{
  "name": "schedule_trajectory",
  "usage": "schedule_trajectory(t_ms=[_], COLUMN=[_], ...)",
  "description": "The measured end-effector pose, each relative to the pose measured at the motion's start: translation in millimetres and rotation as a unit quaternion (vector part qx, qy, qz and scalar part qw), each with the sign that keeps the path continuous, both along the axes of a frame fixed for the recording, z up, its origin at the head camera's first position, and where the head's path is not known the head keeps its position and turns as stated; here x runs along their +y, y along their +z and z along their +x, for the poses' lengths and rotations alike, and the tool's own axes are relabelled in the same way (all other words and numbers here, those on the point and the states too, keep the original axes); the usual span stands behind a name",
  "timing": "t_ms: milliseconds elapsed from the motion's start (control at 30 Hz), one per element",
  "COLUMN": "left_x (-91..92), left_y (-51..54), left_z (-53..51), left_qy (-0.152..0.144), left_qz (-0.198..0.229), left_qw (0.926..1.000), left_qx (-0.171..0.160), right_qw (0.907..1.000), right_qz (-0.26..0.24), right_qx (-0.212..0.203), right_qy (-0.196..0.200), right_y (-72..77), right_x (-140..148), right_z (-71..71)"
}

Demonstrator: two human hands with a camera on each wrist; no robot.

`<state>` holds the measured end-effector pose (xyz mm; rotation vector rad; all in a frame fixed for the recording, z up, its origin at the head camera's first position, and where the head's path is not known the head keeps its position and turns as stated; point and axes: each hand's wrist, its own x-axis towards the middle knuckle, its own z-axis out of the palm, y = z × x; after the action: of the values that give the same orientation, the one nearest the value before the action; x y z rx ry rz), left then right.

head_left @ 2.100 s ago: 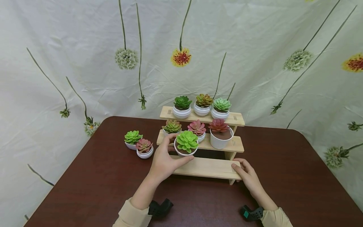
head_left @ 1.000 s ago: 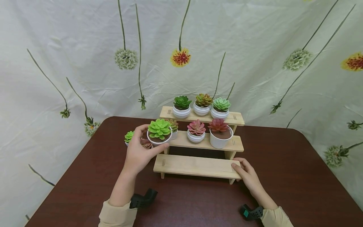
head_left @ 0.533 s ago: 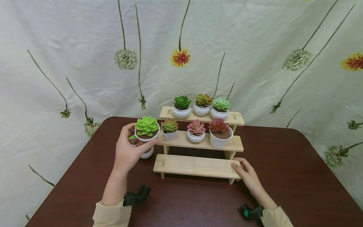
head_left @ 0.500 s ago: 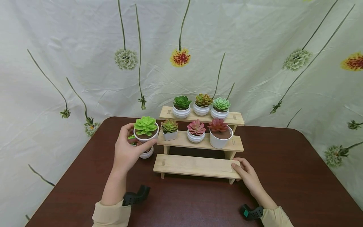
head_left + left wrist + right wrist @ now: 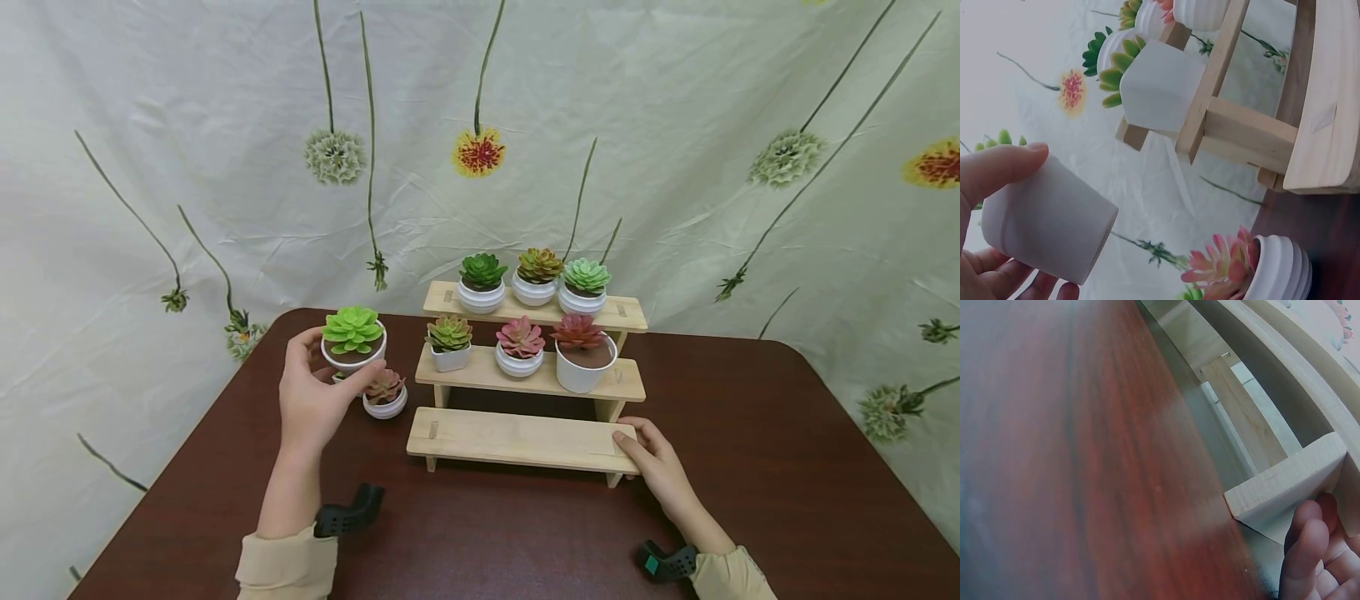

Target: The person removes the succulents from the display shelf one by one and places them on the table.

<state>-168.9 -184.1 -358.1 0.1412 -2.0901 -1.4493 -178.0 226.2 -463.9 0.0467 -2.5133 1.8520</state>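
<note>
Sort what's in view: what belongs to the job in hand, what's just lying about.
In the job:
left hand
bright green plant, held in it
right hand
stand, gripped at one end

Likely just around:
top-tier plants
middle-tier plants
table
pink plant on it
cloth behind

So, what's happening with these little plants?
A person's left hand holds a bright green succulent in a white pot up in the air, to the left of a three-tier wooden stand. The right hand grips the right end of its bottom shelf. Three potted succulents are on the top shelf and three more on the middle shelf. A pink succulent stands on the table near the left hand.
</note>
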Motion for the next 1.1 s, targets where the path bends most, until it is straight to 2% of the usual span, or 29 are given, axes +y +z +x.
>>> schedule_trajectory(t_ms=[100, 400, 767, 1100], left_x=[-3.2, -14.9, -22.1, -25.6], left_y=[-1.5, -9.3, -16.8, -25.6], left_z=[-0.5, -3.4, -4.6, -7.8], left_qy=[0.02, 0.046, 0.051, 0.07], left_qz=[0.002, 0.013, 0.033, 0.04], left_qw=[0.9997, 0.9979, 0.9933, 0.987], left_qx=[-0.01, -0.044, -0.098, -0.139], right_qw=[1.0, 1.0, 1.0, 1.0], right_qz=[0.0, 0.004, 0.003, -0.003], right_qx=[0.002, 0.004, 0.004, 0.006], right_qy=[0.0, 0.0, 0.001, 0.004], right_y=[-0.3, -0.7, -1.1, -0.4], right_x=[-0.1, 0.1, -0.3, 0.1], right_z=[-0.5, -0.6, -0.6, -0.8])
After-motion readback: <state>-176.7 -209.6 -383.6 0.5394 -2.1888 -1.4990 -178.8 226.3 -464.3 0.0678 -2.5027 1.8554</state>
